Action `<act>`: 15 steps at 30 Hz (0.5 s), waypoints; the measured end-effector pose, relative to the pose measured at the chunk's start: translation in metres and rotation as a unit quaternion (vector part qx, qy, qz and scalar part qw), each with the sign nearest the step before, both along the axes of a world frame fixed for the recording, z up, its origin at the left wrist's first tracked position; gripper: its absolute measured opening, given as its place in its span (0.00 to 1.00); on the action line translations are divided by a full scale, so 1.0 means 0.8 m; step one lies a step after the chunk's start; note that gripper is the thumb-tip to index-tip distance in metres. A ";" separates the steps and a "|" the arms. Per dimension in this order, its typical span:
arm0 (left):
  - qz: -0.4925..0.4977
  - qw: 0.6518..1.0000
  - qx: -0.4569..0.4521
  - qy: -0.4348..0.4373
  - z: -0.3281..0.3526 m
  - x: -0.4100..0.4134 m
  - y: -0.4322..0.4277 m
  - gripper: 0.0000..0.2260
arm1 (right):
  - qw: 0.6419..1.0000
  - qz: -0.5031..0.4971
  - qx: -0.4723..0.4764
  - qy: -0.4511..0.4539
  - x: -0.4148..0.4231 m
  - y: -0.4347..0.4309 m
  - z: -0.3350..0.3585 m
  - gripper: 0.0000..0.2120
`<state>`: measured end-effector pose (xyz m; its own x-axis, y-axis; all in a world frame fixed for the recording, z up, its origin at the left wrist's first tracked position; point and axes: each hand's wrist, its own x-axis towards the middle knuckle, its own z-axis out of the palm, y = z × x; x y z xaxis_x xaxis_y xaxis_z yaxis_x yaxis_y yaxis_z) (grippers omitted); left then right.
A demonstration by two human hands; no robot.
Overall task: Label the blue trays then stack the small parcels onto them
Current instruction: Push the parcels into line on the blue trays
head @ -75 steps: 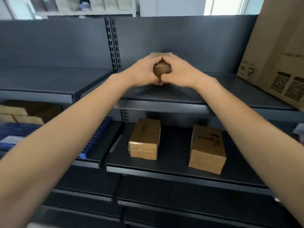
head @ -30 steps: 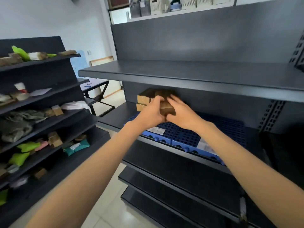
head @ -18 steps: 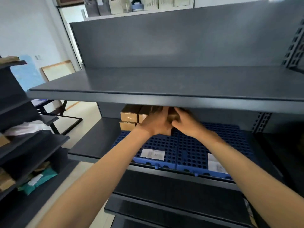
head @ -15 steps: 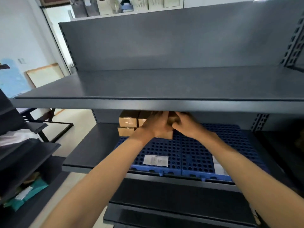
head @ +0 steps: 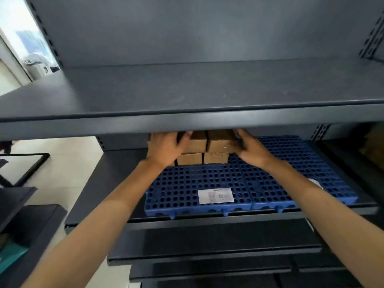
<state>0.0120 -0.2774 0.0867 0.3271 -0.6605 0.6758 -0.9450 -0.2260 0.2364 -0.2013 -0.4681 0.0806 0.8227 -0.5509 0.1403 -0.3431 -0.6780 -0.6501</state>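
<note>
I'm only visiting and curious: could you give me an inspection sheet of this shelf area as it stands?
Surface: dark metal shelf beneath an upper shelf.
Job's things: left blue tray bears a white label; brown parcels stacked two high at its back; right blue tray adjoins it.
Clutter: nothing seen.
Hands: left hand lies flat on the stack's left; right hand touches its right side, grip unclear.
Cables: nothing seen.
Surroundings: pale floor at left.
</note>
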 end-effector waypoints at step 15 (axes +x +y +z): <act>-0.093 0.761 -0.026 0.641 -0.011 0.063 0.024 0.20 | 0.948 -0.092 0.292 -0.082 0.051 0.021 0.010 0.12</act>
